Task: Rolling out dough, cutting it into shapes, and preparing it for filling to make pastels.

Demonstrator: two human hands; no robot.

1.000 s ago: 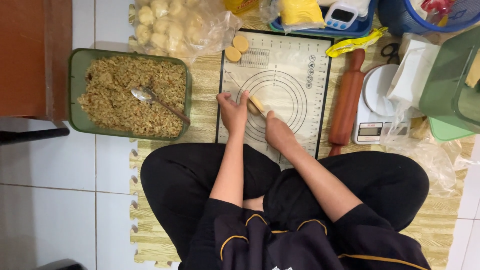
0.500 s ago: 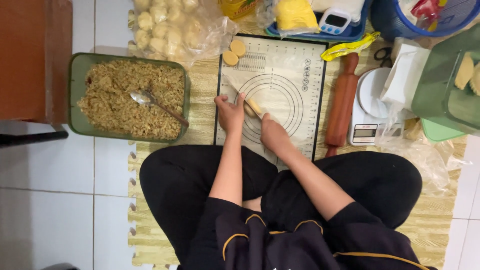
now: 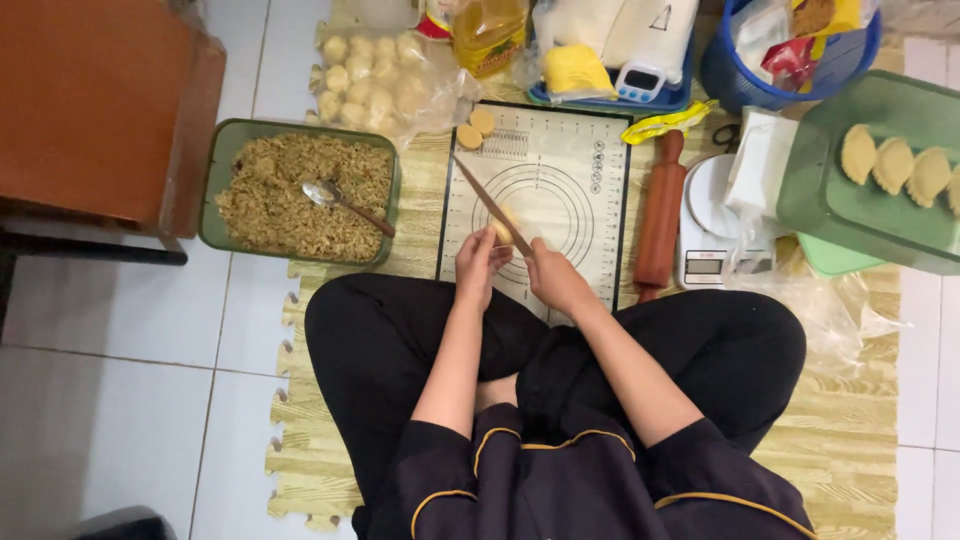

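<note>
I sit cross-legged at a grey silicone pastry mat [image 3: 580,170] printed with circles. My left hand [image 3: 478,270] holds a small pale dough piece [image 3: 503,228] just above the mat's near edge. Close beside it on the right, my right hand [image 3: 556,282] grips a long thin knife [image 3: 488,202]. The blade slants up and left across the dough. Two flat dough discs [image 3: 475,128] lie at the mat's far left corner.
A green tray of shredded filling [image 3: 215,185] with a spoon [image 3: 335,200] sits left. Behind it lies a bag of dough balls [image 3: 375,85]. A wooden rolling pin [image 3: 660,215], white scale [image 3: 710,225] and green lid with folded pastries [image 3: 890,170] are right. A blue basket [image 3: 735,75] stands behind.
Both hands have drawn closer to my body at the mat's near edge. The knife blade now shows at full length, slanting up-left over the dough.
</note>
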